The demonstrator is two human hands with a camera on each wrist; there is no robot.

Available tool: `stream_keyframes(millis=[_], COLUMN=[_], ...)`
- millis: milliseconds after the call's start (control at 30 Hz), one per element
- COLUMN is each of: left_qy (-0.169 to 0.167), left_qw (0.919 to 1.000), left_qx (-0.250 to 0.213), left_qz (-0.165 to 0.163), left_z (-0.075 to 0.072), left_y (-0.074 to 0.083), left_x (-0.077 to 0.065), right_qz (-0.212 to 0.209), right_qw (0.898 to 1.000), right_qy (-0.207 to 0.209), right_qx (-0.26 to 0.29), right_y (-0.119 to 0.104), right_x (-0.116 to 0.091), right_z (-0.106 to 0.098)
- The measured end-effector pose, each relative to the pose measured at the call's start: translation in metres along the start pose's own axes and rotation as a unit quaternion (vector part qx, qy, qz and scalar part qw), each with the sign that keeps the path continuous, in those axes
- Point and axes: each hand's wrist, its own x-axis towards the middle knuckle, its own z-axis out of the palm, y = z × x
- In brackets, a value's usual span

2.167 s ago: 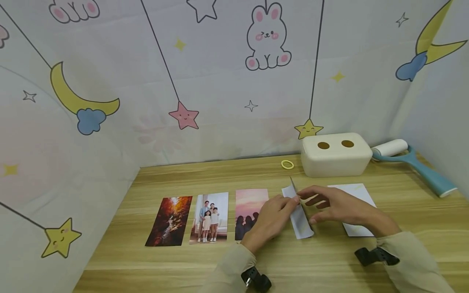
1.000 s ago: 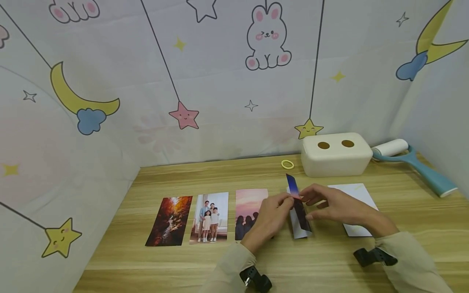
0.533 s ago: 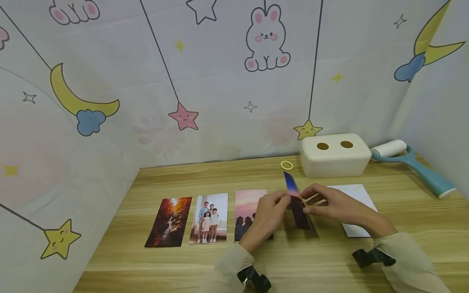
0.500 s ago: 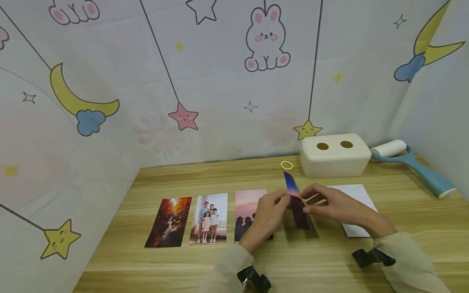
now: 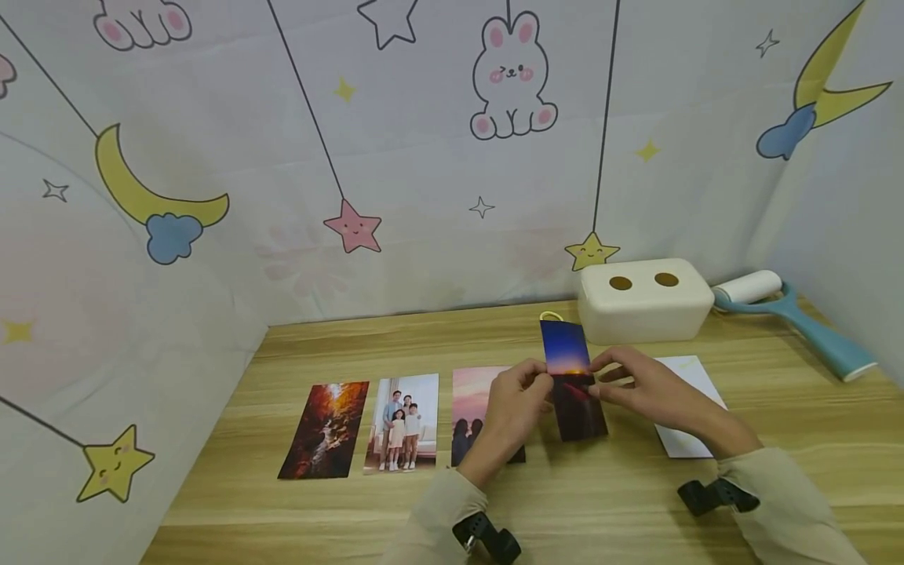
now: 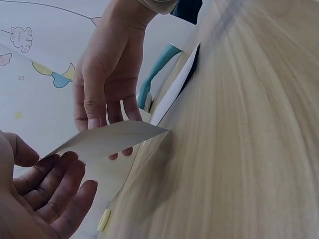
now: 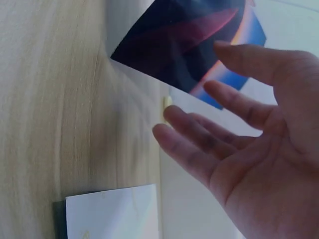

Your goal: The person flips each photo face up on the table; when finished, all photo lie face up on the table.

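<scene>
A photo print of a blue and orange sunset sky over dark ground (image 5: 575, 404) is held up off the table, picture side toward the head camera. My left hand (image 5: 514, 408) pinches its left edge between thumb and fingers. On its right edge is my right hand (image 5: 650, 390), thumb in front and fingertips at the edge. The left wrist view shows the photo's pale back (image 6: 107, 142), slightly bowed. A white-backed card or stack (image 5: 688, 408) lies face down beside the right hand. Left of the hands lies a pink-sky photo (image 5: 469, 428), partly covered by the left hand.
A family photo (image 5: 402, 424) and an autumn forest photo (image 5: 328, 428) continue the row leftward. A cream box with two holes (image 5: 646, 314) stands at the back, with a blue-handled lint roller (image 5: 812, 329) on its right. A yellow ring (image 5: 551, 316) peeks out behind the held photo.
The photo first showed its white back near the table. It has been turned over, lifted and spread to face the head camera. The hands have drawn slightly apart with it.
</scene>
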Motion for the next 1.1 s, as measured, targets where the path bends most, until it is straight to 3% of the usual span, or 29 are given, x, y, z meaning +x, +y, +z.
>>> stream_keyframes(millis=[367, 600, 1100], left_qy=[0.002, 0.004, 0.038], left_qw=[0.9998, 0.9998, 0.997], left_qx=[-0.017, -0.018, -0.067], left_qz=[-0.009, -0.01, -0.01], left_z=[-0.0011, -0.0023, -0.0023], left_y=[0.0002, 0.0005, -0.0004], left_x=[0.0013, 0.0014, 0.002], right_qz=[0.023, 0.005, -0.013], right_qw=[0.999, 0.998, 0.995], right_qy=[0.038, 0.056, 0.073], right_qx=[-0.012, -0.025, -0.065], right_y=[0.0001, 0.0009, 0.001], right_x=[0.0005, 0.0012, 0.0019], right_z=[-0.0015, 0.0003, -0.0046])
